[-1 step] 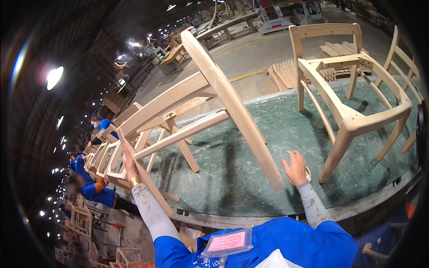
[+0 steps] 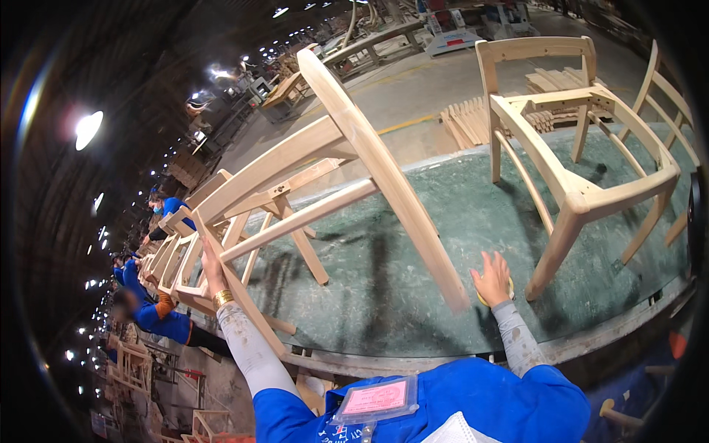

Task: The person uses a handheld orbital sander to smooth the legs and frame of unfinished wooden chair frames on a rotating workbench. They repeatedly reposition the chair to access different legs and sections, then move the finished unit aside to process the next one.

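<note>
A pale wooden chair frame (image 2: 388, 173) stands tilted in front of me, its long post slanting down to the right and its rails running to the left. My left hand (image 2: 213, 267) grips its left post just below the lower rail, and the post partly hides the fingers. To the right of the long post's lower end, my right hand (image 2: 492, 278) hovers over the green tabletop (image 2: 399, 310), apart from the frame. Its fingers are spread. Something yellow and rounded (image 2: 510, 290) shows by the palm and wrist; I cannot tell whether it is held or worn.
Another wooden chair frame (image 2: 576, 203) stands upright to the right, with part of a third (image 2: 668, 122) beyond it. More frames (image 2: 173, 258) line up at left beside workers in blue (image 2: 166, 317). Wooden slats (image 2: 461, 125) are stacked behind the table.
My right hand has shifted slightly to the right, a little farther from the post's lower end. My left hand and the held chair frame are almost unchanged.
</note>
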Action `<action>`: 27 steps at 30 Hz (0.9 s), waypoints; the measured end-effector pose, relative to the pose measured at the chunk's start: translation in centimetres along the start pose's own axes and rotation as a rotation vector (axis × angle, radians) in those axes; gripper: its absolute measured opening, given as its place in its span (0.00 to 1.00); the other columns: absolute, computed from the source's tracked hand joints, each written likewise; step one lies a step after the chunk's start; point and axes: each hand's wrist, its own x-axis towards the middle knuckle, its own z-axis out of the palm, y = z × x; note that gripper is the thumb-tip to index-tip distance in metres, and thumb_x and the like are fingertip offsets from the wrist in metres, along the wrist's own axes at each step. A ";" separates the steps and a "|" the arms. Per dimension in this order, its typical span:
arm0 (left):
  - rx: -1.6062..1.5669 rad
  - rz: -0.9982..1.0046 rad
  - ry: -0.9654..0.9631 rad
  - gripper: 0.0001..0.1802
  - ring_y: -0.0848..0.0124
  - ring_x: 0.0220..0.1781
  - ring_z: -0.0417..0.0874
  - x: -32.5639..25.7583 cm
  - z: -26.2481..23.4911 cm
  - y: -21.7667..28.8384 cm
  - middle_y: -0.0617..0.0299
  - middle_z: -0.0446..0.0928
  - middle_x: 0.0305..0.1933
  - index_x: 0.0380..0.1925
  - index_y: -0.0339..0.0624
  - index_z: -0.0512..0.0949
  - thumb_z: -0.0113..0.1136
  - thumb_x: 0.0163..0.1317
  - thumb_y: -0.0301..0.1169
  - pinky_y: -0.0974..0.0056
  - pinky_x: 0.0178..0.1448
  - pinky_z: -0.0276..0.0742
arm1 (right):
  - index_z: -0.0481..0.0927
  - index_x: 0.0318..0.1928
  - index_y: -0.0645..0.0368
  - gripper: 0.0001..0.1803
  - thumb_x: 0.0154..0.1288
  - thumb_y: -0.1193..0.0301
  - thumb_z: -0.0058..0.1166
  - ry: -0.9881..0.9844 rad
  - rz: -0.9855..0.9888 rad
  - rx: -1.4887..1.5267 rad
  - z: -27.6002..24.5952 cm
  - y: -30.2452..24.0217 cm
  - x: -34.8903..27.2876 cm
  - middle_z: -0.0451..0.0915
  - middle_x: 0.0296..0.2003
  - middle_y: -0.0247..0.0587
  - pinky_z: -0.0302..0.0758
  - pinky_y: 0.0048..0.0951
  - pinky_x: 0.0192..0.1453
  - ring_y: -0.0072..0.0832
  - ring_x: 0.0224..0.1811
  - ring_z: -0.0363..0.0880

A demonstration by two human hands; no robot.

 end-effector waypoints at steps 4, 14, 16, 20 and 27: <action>-0.013 0.000 -0.026 0.36 0.71 0.40 0.76 1.2 0.0 -0.8 0.58 0.76 0.41 0.50 0.32 0.71 0.46 0.64 0.59 0.67 0.44 0.72 | 0.66 0.58 0.47 0.36 0.45 0.68 0.65 -0.220 0.095 -0.208 2.8 2.8 -3.7 0.64 0.56 0.53 0.63 0.50 0.54 0.51 0.55 0.65; 0.084 -0.034 -0.052 0.37 0.76 0.23 0.73 2.6 -0.6 -0.6 0.65 0.73 0.26 0.41 0.40 0.74 0.44 0.59 0.66 0.70 0.24 0.68 | 0.64 0.60 0.41 0.42 0.40 0.73 0.65 -0.339 0.092 -0.060 2.6 6.2 -3.3 0.68 0.44 0.52 0.74 0.50 0.42 0.54 0.43 0.75; 0.057 -0.073 -0.086 0.38 0.75 0.25 0.75 1.9 0.5 -1.6 0.63 0.75 0.29 0.42 0.37 0.75 0.44 0.59 0.66 0.70 0.27 0.70 | 0.64 0.59 0.40 0.41 0.40 0.72 0.66 -0.374 0.217 -0.058 1.1 5.9 -3.6 0.70 0.44 0.53 0.74 0.49 0.44 0.54 0.44 0.75; 0.043 -0.033 -0.022 0.39 0.72 0.19 0.73 0.5 1.3 -0.8 0.62 0.72 0.22 0.41 0.35 0.74 0.44 0.59 0.66 0.69 0.22 0.69 | 0.67 0.57 0.42 0.38 0.42 0.69 0.67 -0.276 0.295 0.093 -4.0 3.2 -4.7 0.72 0.41 0.52 0.74 0.46 0.45 0.52 0.44 0.75; 0.075 -0.084 -0.084 0.35 0.76 0.17 0.70 0.4 -0.1 -0.6 0.66 0.70 0.20 0.35 0.44 0.73 0.44 0.58 0.67 0.72 0.20 0.66 | 0.70 0.56 0.48 0.38 0.39 0.69 0.70 0.094 0.096 0.420 -14.4 -2.0 -4.2 0.74 0.42 0.45 0.74 0.38 0.48 0.43 0.45 0.76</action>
